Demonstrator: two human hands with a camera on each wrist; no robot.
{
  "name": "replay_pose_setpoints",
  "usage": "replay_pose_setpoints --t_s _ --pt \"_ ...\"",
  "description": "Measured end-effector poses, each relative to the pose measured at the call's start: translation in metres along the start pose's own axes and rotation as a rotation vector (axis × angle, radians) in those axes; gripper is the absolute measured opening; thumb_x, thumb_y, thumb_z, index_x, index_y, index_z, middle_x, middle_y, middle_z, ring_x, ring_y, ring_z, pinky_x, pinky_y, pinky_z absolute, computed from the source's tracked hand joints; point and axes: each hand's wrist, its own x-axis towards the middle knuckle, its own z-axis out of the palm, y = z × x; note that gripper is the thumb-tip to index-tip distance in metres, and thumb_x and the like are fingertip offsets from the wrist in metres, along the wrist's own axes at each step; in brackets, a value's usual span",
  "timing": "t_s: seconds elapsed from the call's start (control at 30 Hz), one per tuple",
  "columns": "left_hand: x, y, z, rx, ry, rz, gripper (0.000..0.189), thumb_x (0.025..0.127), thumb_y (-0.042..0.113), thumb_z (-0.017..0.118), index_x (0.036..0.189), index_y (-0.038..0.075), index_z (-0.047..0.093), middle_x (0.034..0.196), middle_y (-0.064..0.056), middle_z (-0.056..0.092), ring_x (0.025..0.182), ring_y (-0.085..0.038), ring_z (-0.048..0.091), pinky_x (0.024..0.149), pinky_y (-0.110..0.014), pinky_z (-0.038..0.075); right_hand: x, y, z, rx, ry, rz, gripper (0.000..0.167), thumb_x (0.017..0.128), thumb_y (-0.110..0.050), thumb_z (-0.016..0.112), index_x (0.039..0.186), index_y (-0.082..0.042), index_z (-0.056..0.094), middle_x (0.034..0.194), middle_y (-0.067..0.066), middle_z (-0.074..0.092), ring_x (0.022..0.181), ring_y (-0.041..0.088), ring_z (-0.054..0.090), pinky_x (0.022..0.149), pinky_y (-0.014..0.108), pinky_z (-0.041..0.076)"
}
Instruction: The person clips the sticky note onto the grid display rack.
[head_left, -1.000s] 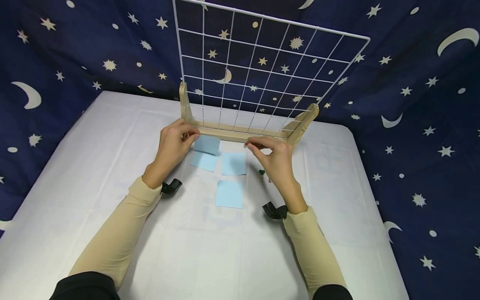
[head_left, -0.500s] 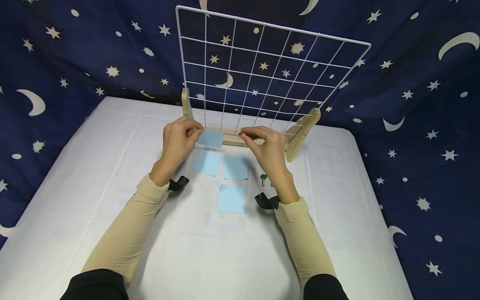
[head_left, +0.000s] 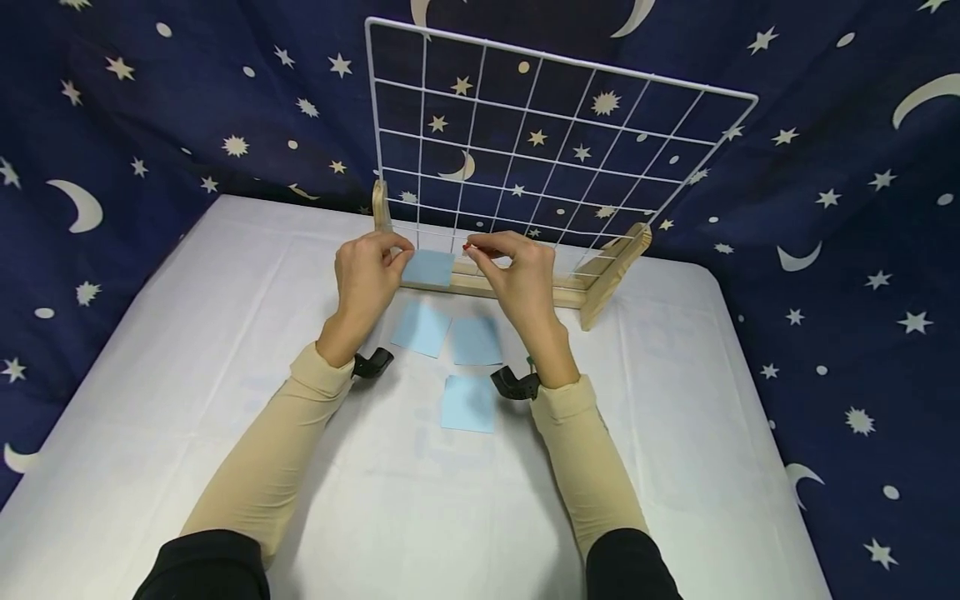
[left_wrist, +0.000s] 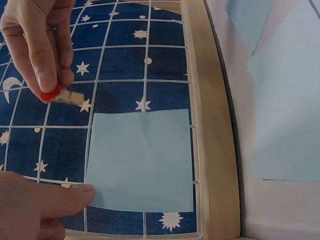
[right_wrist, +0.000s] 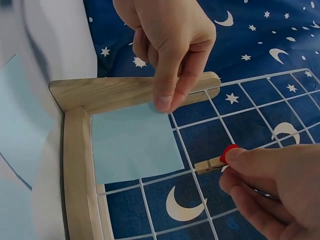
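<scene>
My left hand (head_left: 367, 271) pinches a light blue square of paper (head_left: 429, 268) by its upper corner. The paper lies flat against the lower left of a white wire grid (left_wrist: 146, 80), as the left wrist view shows. In my right hand (head_left: 521, 275), thumb and fingers pinch a small wooden clothespin (right_wrist: 210, 165) with a red piece at its end. The clothespin points toward the paper's upper edge, apart from it, in front of the grid wires.
Several more blue paper squares (head_left: 468, 403) lie on the white tablecloth (head_left: 420, 508). The grid stands in a wooden base with side supports (head_left: 617, 275). Behind it hangs a dark blue cloth (head_left: 225, 83) with stars and moons.
My left hand has raised the blue paper off the table area to the grid. My right hand has carried the clothespin leftward and up toward the paper.
</scene>
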Motion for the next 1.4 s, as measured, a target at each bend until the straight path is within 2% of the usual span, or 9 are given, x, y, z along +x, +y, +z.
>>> replay_pose_setpoints --t_s 0.43,0.83,1.1,1.23,1.4 --pt "0.009 0.004 0.003 0.035 0.054 -0.015 0.003 0.088 0.007 0.083 0.091 0.006 0.085 0.063 -0.011 0.064 0.056 -0.027 0.053 0.058 -0.04 0.038 0.014 0.0 0.024 0.022 0.034 -0.063 0.01 0.092 -0.011 0.082 0.098 -0.003 0.084 0.091 0.01 0.081 0.076 0.022 0.075 0.065 0.031 0.059" --pt "0.017 0.006 0.004 0.037 0.078 -0.024 0.005 0.091 0.008 0.081 0.092 0.004 0.084 0.062 -0.012 0.067 0.054 -0.027 0.056 0.055 -0.041 0.039 0.02 -0.004 0.036 -0.025 0.109 -0.088 0.009 0.091 -0.009 0.082 0.094 -0.001 0.084 0.088 0.012 0.08 0.07 0.025 0.072 0.06 0.035 0.056" --pt "0.018 0.003 0.008 0.027 0.12 -0.002 0.003 0.09 0.007 0.082 0.091 0.006 0.084 0.07 -0.012 0.073 0.055 -0.026 0.058 0.055 -0.041 0.041 0.02 -0.001 0.047 -0.061 0.097 -0.061 0.01 0.09 -0.01 0.083 0.094 -0.001 0.084 0.087 0.012 0.08 0.07 0.024 0.072 0.061 0.033 0.057" --pt "0.018 -0.001 0.009 0.032 0.136 0.007 0.003 0.089 0.006 0.082 0.09 0.007 0.084 0.067 -0.01 0.071 0.053 -0.025 0.056 0.054 -0.04 0.041 0.021 0.001 0.052 -0.067 0.086 -0.054 0.012 0.093 -0.012 0.081 0.099 -0.002 0.084 0.09 0.01 0.081 0.071 0.024 0.072 0.063 0.032 0.059" --pt "0.015 -0.005 0.008 0.046 0.132 0.004 0.005 0.091 0.007 0.08 0.091 0.003 0.083 0.065 -0.011 0.067 0.053 -0.026 0.055 0.053 -0.038 0.038 0.019 0.002 0.057 -0.036 0.069 -0.043 0.012 0.094 -0.009 0.08 0.102 -0.002 0.083 0.093 0.01 0.081 0.077 0.024 0.074 0.065 0.031 0.06"
